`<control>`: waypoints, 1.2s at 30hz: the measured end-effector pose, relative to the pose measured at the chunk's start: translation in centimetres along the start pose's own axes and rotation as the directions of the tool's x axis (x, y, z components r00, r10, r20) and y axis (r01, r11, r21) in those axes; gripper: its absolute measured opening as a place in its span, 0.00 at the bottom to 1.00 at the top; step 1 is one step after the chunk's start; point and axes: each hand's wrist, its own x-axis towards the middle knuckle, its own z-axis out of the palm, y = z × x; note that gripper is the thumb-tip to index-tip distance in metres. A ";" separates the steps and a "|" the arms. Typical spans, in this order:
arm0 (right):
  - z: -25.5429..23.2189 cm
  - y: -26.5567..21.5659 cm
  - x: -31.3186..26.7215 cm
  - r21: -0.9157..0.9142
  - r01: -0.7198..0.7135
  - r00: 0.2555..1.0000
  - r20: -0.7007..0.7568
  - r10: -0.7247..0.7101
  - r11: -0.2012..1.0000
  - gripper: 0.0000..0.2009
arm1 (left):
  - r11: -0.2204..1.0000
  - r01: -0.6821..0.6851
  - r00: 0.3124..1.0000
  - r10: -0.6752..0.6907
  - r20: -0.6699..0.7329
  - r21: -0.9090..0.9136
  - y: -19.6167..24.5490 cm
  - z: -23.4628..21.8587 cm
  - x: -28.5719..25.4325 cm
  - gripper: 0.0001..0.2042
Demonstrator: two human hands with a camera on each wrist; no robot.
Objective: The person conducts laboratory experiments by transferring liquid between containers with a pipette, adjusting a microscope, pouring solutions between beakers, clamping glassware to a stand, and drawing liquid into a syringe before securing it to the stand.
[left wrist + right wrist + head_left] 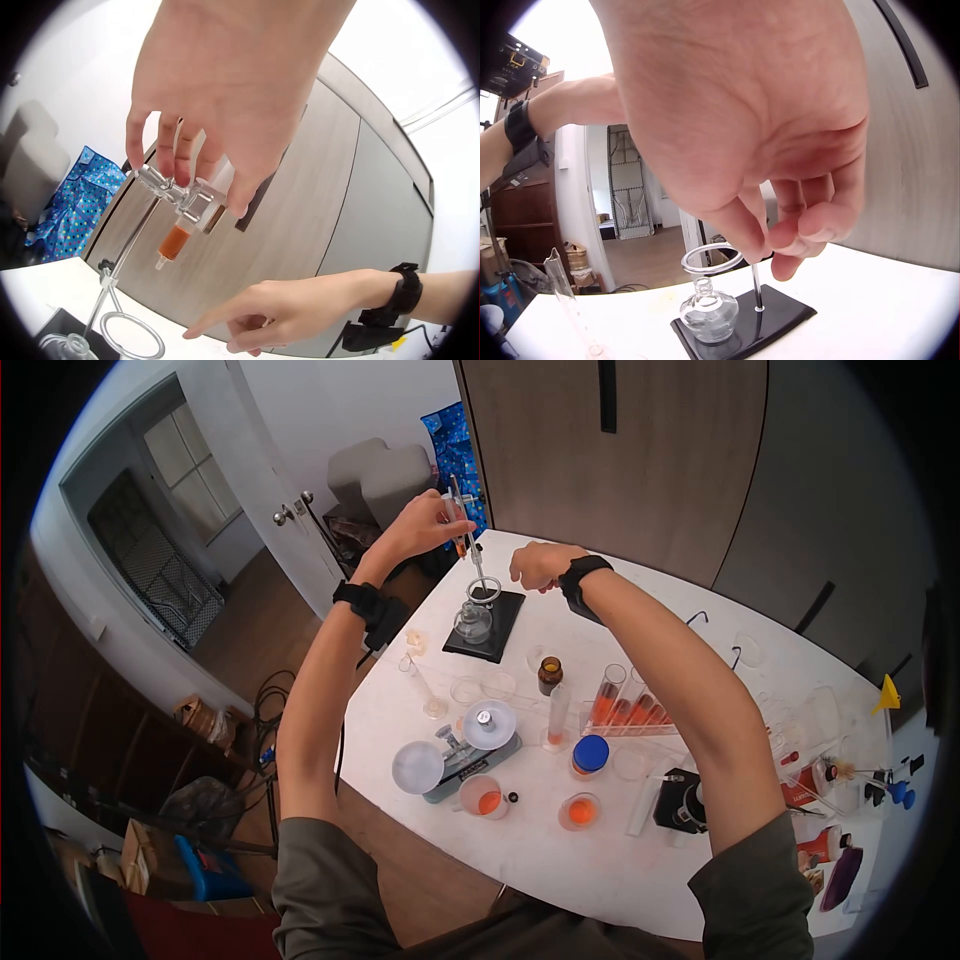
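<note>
My left hand (425,525) is at the top of a metal stand, with fingers and thumb around a clear clamp (196,204). In this clamp a syringe (174,241) with orange liquid hangs nozzle down, tilted in the left wrist view. Lower on the rod (136,234) sits a metal ring (697,269). Below the ring, a small round glass bottle (709,315) with clear liquid stands on the black base (507,620). My right hand (540,565) hovers right of the rod, holding nothing, its fingers loosely bent.
A balance (446,768) with two pans stands nearer me on the white table (400,710). Around it are a brown bottle (550,675), a blue-capped jar (590,753), beakers of orange liquid and a rack of test tubes (606,700). A cabinet (620,470) rises behind.
</note>
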 end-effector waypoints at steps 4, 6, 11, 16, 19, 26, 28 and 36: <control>0.6 0.0 0.4 0.004 0.033 0.999 -0.026 -0.033 0.999 0.13 | 0.996 -0.089 0.994 0.087 -0.071 -0.025 -1.8 0.8 0.0 0.19; 0.9 -0.3 1.1 0.022 0.042 0.998 -0.041 -0.041 0.999 0.13 | 0.983 -0.148 0.970 0.166 -0.179 0.113 -1.9 0.7 -0.7 0.18; 1.8 -1.0 3.2 0.039 -0.004 0.996 0.093 0.000 0.999 0.25 | 0.999 0.011 0.998 -0.009 0.061 -0.048 -1.2 -0.8 -1.8 0.18; 1.8 -1.7 3.6 0.062 -0.002 0.993 0.119 -0.005 0.998 0.27 | 0.977 -0.039 0.997 0.050 0.051 -0.207 -0.3 -0.2 -1.6 0.17; 1.8 -2.0 3.3 0.100 0.003 0.992 0.122 -0.015 0.995 0.29 | 0.979 -0.037 0.998 0.046 0.040 -0.200 0.3 0.2 -1.2 0.17; 1.6 -2.0 3.1 0.061 -0.005 0.988 0.155 -0.005 0.998 0.32 | 0.975 -0.044 0.998 0.053 0.034 -0.216 -0.2 0.9 -0.6 0.18; 1.4 -2.1 2.8 0.058 0.005 0.988 0.156 -0.014 0.998 0.32 | 0.966 -0.040 0.998 0.050 0.032 -0.255 -0.5 1.0 -0.6 0.18; 2.2 -2.7 2.9 0.085 0.040 0.989 0.141 -0.052 0.996 0.34 | 0.974 -0.024 0.998 0.037 0.055 -0.224 -0.6 0.7 -1.2 0.17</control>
